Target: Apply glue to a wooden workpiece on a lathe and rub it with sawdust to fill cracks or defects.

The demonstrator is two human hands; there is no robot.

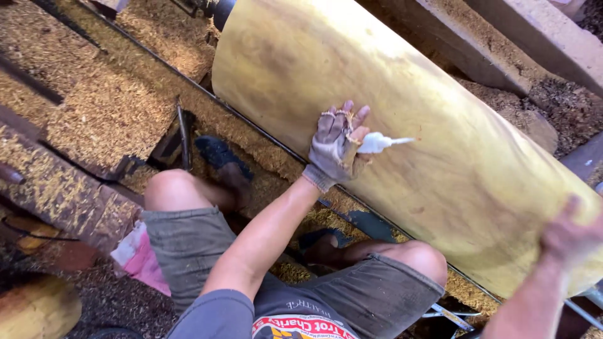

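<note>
A big, smooth, yellowish log [389,94] lies slantwise in front of me. My left hand [336,145], in a worn fingerless glove, rests on the log's near side and grips a small white tube [377,143]. The tube's thin nozzle points right along the wood. My right hand [568,235], bare and blurred, clasps the log's lower right end at the frame edge. Below the log are my knees in grey shorts, and my sandalled feet stand in sawdust.
Thick sawdust [107,113] covers the floor and the wooden beams on the left. A thin metal rail [251,122] runs along the log's near edge. Heavy timbers [534,37] lie at the top right. A pink cloth [141,257] sits by my left thigh.
</note>
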